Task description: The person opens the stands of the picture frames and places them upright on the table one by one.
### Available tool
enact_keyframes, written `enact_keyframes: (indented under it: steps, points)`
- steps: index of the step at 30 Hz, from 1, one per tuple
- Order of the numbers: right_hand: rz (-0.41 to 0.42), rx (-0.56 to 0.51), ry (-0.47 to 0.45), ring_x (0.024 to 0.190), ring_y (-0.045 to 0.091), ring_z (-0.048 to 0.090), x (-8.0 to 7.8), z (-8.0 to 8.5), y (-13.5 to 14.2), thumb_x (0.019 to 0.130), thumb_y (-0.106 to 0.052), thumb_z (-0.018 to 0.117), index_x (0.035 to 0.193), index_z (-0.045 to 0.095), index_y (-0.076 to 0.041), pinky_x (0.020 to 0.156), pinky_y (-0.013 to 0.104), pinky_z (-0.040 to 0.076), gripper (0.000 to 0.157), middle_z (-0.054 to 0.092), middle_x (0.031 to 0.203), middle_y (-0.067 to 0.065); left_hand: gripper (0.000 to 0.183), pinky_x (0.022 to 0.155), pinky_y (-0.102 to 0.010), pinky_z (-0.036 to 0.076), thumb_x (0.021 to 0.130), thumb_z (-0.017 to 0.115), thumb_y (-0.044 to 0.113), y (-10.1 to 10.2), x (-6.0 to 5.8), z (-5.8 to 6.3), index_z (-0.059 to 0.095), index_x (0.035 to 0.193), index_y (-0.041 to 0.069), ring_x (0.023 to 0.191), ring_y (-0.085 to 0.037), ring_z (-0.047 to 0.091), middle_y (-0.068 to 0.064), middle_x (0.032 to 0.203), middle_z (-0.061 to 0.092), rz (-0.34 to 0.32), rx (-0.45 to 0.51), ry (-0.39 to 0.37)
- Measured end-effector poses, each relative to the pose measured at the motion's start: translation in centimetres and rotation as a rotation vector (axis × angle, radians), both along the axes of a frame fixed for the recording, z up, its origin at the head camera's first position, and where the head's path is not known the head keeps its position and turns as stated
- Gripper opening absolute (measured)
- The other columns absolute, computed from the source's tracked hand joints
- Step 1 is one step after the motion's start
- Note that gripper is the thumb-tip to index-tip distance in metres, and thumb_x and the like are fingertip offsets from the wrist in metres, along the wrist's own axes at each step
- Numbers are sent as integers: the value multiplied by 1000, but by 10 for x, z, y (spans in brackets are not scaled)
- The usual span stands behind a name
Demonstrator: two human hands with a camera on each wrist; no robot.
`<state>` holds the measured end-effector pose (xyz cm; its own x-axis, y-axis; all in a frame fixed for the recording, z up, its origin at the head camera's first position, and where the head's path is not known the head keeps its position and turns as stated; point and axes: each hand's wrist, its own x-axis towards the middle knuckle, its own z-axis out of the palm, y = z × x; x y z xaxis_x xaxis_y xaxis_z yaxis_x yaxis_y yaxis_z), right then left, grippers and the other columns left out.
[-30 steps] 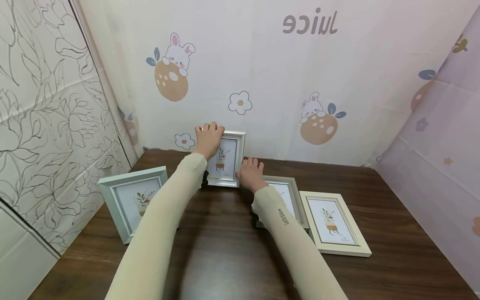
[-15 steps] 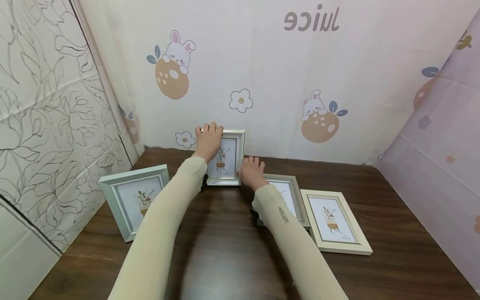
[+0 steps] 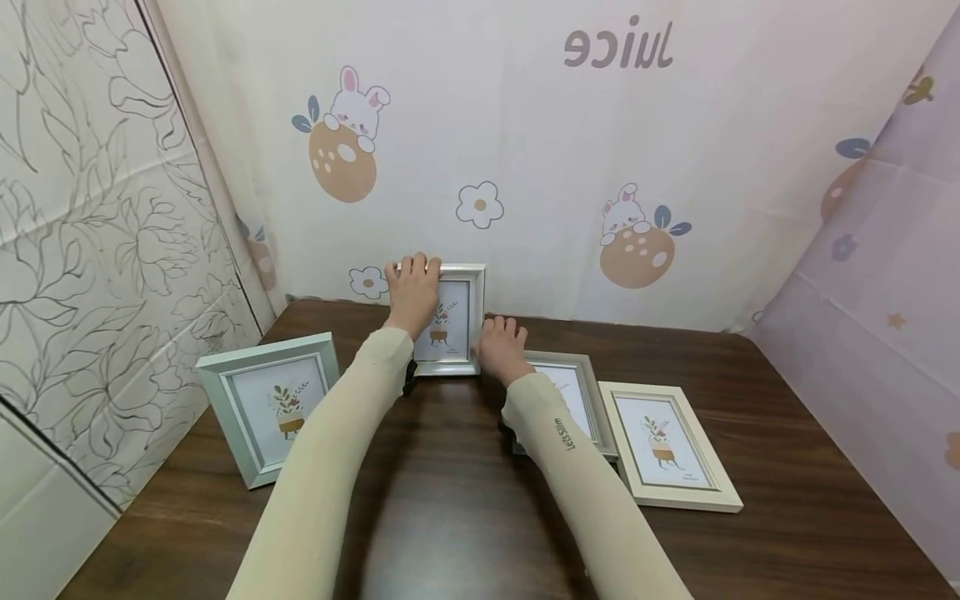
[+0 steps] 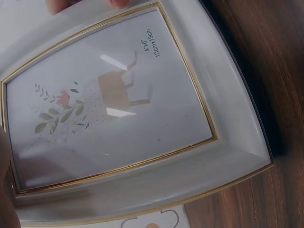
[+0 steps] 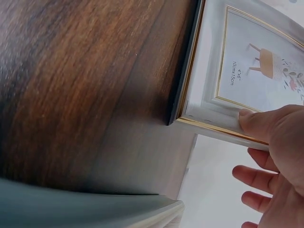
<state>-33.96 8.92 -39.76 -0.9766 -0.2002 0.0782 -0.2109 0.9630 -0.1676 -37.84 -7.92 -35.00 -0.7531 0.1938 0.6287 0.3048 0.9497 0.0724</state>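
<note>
A white picture frame (image 3: 453,321) with a gold inner trim stands upright at the back of the table, near the patterned wall cloth. My left hand (image 3: 412,296) grips its top left part, fingers over the top edge. At its lower right side is my right hand (image 3: 502,346). The right wrist view shows that hand's thumb (image 5: 256,122) on the front of the border and the index finger at the outer edge, with the other fingers spread apart from the frame. In the left wrist view the framed flower print (image 4: 109,99) fills most of the picture.
A pale green frame (image 3: 266,408) stands tilted at the left. To the right, a grey frame (image 3: 573,400), partly hidden by my right sleeve, sits beside a cream frame (image 3: 671,446). All are on the dark wooden table (image 3: 450,517).
The white frame's top has shifted slightly left with my left hand, and its right edge looks more vertical. My right hand keeps nearly the same place.
</note>
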Motion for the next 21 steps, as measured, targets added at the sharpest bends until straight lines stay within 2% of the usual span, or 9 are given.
enact_keyframes:
  steps: [5, 12, 21]
  points:
    - [-5, 23, 16, 121, 39, 37, 0, -3, -1, 103, -35, 55, 125, 49, 3, 102, 57, 28, 44, 47, 127, 22, 28, 98, -54, 25, 109, 37, 21, 0, 1, 0, 57, 122, 6, 110, -33, 47, -14, 112, 54, -1, 2, 2]
    - [11, 22, 4, 119, 37, 38, 1, -2, 3, 103, -36, 53, 124, 48, 2, 100, 55, 28, 44, 47, 125, 21, 31, 99, -53, 23, 109, 35, 22, 0, 3, 4, 57, 124, 5, 112, -32, 46, -14, 115, 53, -8, 11, -47]
    - [13, 37, -52, 131, 40, 32, 5, 10, 14, 103, -44, 49, 139, 42, 4, 104, 57, 25, 60, 41, 139, 23, 45, 105, -54, 22, 108, 35, 31, 7, 9, 12, 42, 145, 6, 134, -34, 35, -17, 142, 45, 4, 4, -143]
